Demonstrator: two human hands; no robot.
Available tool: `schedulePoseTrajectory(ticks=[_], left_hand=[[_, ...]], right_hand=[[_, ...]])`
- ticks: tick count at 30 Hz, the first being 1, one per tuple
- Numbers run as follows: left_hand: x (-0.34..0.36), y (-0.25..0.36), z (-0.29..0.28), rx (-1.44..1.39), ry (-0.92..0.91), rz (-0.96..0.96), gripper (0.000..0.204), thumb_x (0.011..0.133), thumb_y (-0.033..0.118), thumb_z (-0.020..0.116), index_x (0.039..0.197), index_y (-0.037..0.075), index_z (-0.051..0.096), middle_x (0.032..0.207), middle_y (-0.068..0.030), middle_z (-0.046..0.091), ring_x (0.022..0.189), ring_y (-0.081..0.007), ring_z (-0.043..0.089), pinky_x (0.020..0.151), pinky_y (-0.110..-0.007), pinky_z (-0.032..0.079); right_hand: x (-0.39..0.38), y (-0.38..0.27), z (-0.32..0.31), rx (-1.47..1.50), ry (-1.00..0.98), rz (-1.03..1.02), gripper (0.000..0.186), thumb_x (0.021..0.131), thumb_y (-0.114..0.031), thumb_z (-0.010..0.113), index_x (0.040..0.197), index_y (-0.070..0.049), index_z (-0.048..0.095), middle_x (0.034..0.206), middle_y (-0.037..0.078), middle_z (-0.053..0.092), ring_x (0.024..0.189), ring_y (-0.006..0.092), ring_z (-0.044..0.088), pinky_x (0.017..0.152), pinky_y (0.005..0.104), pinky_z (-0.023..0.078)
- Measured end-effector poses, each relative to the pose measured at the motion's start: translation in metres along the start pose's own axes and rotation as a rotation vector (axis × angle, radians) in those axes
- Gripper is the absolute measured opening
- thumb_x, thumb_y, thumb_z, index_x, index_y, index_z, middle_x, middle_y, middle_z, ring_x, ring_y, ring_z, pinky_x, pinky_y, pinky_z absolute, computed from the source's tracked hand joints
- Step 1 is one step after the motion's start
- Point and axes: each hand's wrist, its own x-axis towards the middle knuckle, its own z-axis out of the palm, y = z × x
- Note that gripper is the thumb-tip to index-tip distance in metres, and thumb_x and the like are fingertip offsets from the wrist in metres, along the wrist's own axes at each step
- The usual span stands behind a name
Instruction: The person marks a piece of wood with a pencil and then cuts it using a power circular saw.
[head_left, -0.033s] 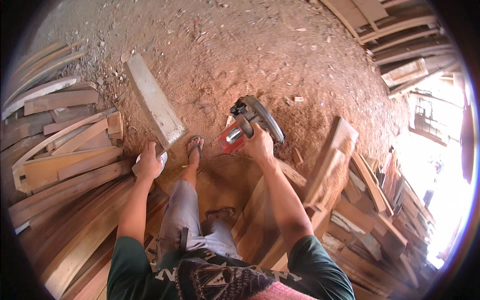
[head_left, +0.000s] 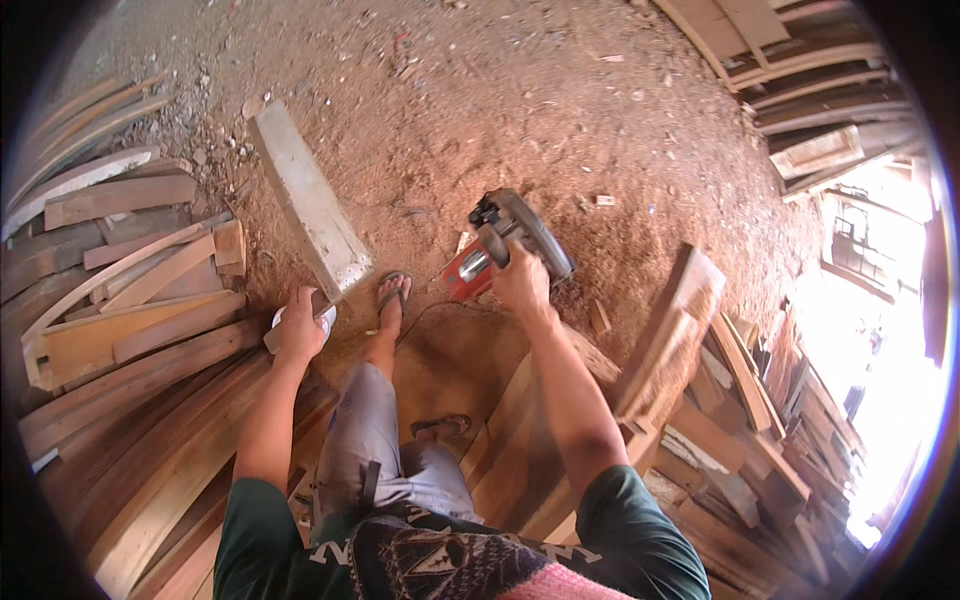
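Observation:
My right hand is wrapped round the handle of a red and black circular saw, which is just above the ground, ahead of my body. My left hand grips a narrow brownish piece of wood; something white and rounded shows behind it, too hidden to name. A long pale plank lies at an angle just beyond my left hand, near my sandalled foot.
Wood offcuts are piled along the left. A sawdust-covered board and more scraps lie at my right. Stacked boards stand at upper right, beside a bright opening. The ground is dirt and sawdust.
The saw and my right hand sit very slightly farther right. The scene at the right has shifted a little with the view. My left hand is nearly still.

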Motion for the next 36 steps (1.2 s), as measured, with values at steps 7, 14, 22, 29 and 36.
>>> schedulePoseTrajectory(ticks=[7,14,22,29,36], left_hand=[[0.037,-0.054,0.031,-0.071,0.144,0.115,0.062,0.078,-0.006,0.080,0.132,-0.002,0.051,0.131,-0.0273,0.057,0.127,-0.0502,0.054,0.104,-0.056,0.046],[0.047,-0.078,0.037,-0.100,0.117,0.024,0.064,0.077,-0.004,0.083,0.132,-0.001,0.049,0.128,-0.0275,0.057,0.119,-0.0529,0.056,0.097,-0.057,0.047],[0.045,-0.084,0.040,-0.157,0.094,-0.039,0.058,0.082,-0.001,0.081,0.131,0.000,0.050,0.121,-0.0262,0.056,0.109,-0.0511,0.061,0.086,-0.055,0.052],[0.018,-0.044,0.042,-0.188,0.123,0.100,0.062,0.076,-0.005,0.081,0.130,0.001,0.052,0.122,-0.0248,0.056,0.115,-0.0488,0.056,0.099,-0.056,0.046],[-0.075,-0.013,0.050,-0.072,0.020,0.379,0.067,0.073,0.007,0.081,0.135,0.004,0.055,0.130,-0.0209,0.056,0.125,-0.0432,0.054,0.110,-0.056,0.041]], right_hand=[[0.221,0.052,0.116,-0.374,-0.235,0.005,0.050,0.090,-0.014,0.066,0.139,-0.010,0.059,0.114,0.026,0.076,0.110,0.0410,0.075,0.095,0.0488,0.060],[0.297,0.156,0.273,-0.761,-0.327,0.007,0.040,0.105,-0.020,0.054,0.143,-0.008,0.056,0.115,0.018,0.078,0.107,0.0372,0.077,0.093,0.0513,0.061],[0.260,0.193,0.390,-0.999,-0.332,-0.157,0.052,0.104,-0.027,0.055,0.152,-0.008,0.052,0.157,0.028,0.051,0.144,0.0508,0.050,0.112,0.0626,0.047],[0.192,0.023,0.305,-0.077,-0.788,0.017,0.081,0.103,-0.066,0.055,0.155,-0.004,0.054,0.157,0.019,0.053,0.140,0.0358,0.056,0.112,0.0519,0.049],[0.064,-0.109,0.120,1.117,-0.824,0.222,0.058,0.102,-0.035,0.075,0.141,0.007,0.062,0.135,0.015,0.070,0.121,0.0213,0.065,0.104,0.0364,0.051]])
